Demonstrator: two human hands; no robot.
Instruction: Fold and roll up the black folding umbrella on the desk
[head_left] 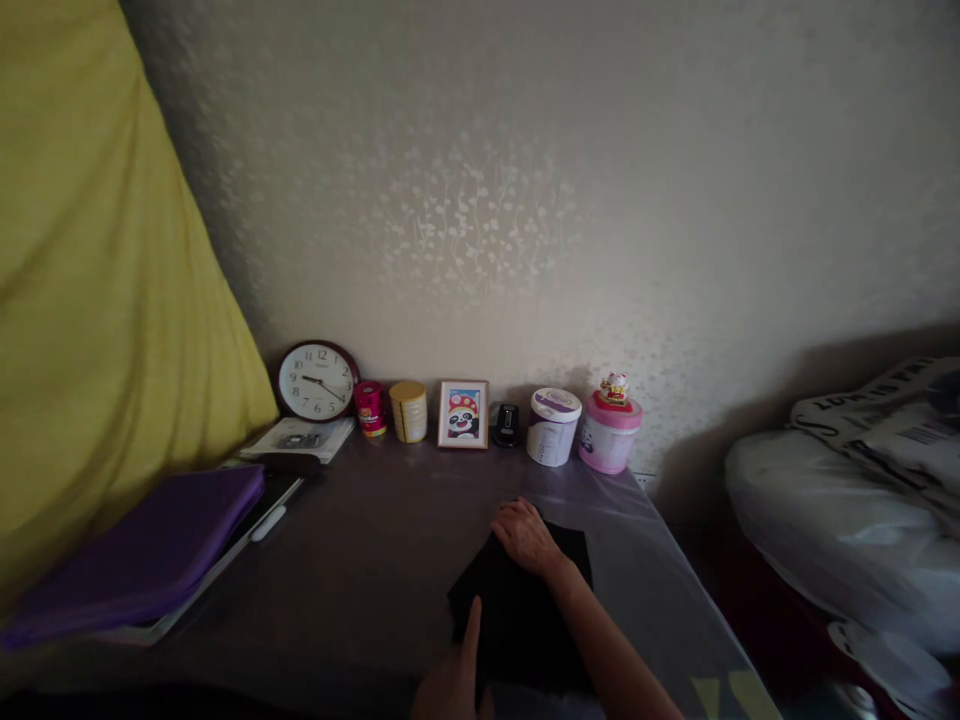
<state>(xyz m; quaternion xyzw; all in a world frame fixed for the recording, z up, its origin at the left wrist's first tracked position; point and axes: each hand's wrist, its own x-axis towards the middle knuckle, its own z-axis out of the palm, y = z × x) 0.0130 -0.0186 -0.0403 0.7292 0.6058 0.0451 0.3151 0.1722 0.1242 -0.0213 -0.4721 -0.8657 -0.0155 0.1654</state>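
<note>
Facing pale leaf-patterned wallpaper (465, 215) across a glossy grey-purple tabletop (360, 560). Resting the bent-fingered right hand (527, 536) on the upper edge of a flat black cloth (517, 630) at lower centre, being unable to tell whether gripping. Extending the left hand (451, 685) index finger over the cloth's left side, other fingers and any hold too dark to judge. Seeing wide room running left to a flat purple case (150, 550), narrower room reaching the tabletop's right edge.
</note>
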